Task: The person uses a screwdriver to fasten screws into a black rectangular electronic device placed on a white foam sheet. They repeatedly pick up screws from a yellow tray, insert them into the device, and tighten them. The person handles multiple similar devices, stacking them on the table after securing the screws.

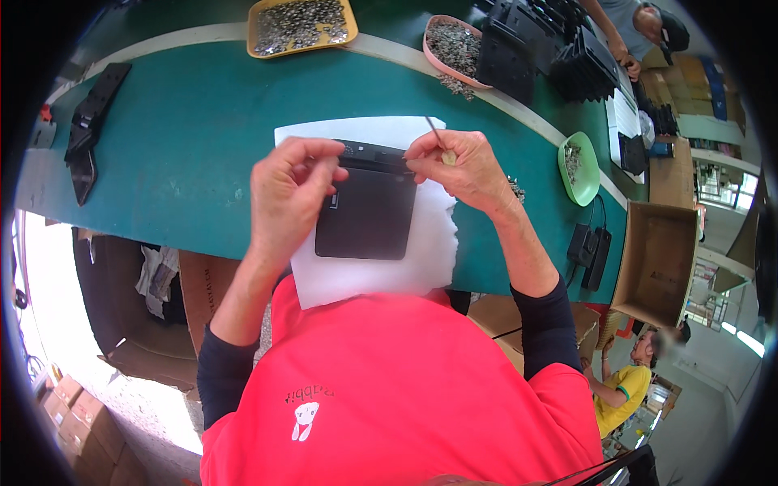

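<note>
A flat black device (365,215), a square panel with a narrow strip along its far edge, lies on a white foam sheet (429,247). My left hand (293,185) is over its far left corner, thumb and fingers drawn together in a pinch. Whatever sits between those fingertips, if anything, is too small to make out. At the far right corner, my right hand (462,166) grips a thin tool (435,130) with a dark shaft and a yellowish end. The fingertips of this hand come close to the strip. Small metal pieces (516,190) lie beside the right wrist.
Beyond the green table (186,138) stand a yellow tray (301,28) and a pink tray (454,50) of small metal parts. A green bowl (578,170) and black adapters (589,255) are at right; a black part (89,130) lies left. Cardboard boxes flank the table; two people are nearby.
</note>
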A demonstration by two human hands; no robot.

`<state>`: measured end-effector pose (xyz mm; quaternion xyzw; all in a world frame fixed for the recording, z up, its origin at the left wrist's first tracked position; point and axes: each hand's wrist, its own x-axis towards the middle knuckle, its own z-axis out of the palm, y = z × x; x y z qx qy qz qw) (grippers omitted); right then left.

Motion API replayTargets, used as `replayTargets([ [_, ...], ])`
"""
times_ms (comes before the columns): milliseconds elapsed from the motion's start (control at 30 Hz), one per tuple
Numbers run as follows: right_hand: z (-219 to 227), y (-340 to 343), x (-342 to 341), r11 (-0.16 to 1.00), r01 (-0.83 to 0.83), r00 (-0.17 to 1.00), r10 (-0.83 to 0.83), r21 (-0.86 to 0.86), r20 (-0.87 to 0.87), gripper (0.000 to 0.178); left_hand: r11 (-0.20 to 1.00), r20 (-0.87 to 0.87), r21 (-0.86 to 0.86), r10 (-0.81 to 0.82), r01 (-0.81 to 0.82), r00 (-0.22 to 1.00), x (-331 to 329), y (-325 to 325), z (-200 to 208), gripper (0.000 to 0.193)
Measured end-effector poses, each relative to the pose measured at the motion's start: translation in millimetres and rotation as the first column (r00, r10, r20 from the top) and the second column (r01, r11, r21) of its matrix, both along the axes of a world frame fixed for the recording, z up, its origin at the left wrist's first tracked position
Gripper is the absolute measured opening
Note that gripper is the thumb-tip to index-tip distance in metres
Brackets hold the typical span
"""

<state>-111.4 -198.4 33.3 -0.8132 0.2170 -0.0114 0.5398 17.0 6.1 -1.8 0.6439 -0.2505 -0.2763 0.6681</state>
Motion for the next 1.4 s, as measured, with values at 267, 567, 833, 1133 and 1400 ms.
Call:
replayTargets([
  [267, -13.0, 14.2, 19.0, 0.841, -0.114, 0.958, 0.234, -0.529, 0.167, 0.012, 0.995, 0.068, 0.094, 0.035, -0.042, 0.997, -34.4, 3.1, -6.1, 0.016],
  [567, -15.0, 17.0, 26.7, 0.781, -0.178, 0.912, 0.359, -0.599, 0.197, 0.010, 0.997, 0.099, 0.070, 0.034, -0.041, 0.995, -32.9, 2.7, -9.3, 0.015],
  [833, -9.4, 16.7, 27.9, 0.707, -0.222, 0.918, 0.383, -0.671, 0.101, 0.011, 0.998, 0.081, 0.040, 0.034, -0.038, 0.996, -32.3, 3.6, -11.3, 0.015],
  [1133, -8.3, 21.2, 30.2, 0.671, -0.196, 0.913, 0.392, -0.715, 0.118, 0.011, 0.999, 0.093, 0.032, 0.036, -0.039, 0.995, -32.4, 4.3, -12.2, 0.015],
  [1400, -9.5, 22.8, 30.2, 0.646, -0.210, 0.913, 0.398, -0.734, 0.090, 0.012, 0.999, 0.100, 0.024, 0.041, -0.043, 0.994, -33.2, 3.8, -12.5, 0.015],
])
